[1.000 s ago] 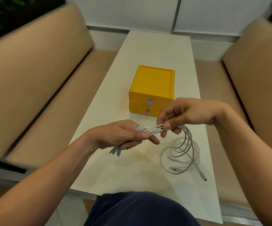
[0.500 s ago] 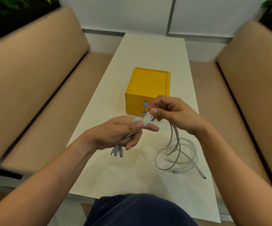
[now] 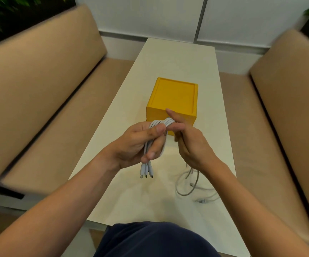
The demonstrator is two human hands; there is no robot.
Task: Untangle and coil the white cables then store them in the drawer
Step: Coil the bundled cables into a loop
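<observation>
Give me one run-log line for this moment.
stage: coiling | left hand: grips white cables | right hand: holds the cables at bundle top | slack: on table | yellow drawer box: appears closed

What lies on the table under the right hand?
Loose white cable loops lie on the table, with a plug end. The right hand and wrist cover their upper part, so any tangle there cannot be judged.

Open counter (image 3: 179, 58) is found in the upper middle of the frame, beyond the yellow drawer box (image 3: 174, 97) set at centre, and at lower centre. The lower right is taken up by loose cable loops (image 3: 192, 184). Both sides are hemmed in by padded benches (image 3: 38, 86).
</observation>
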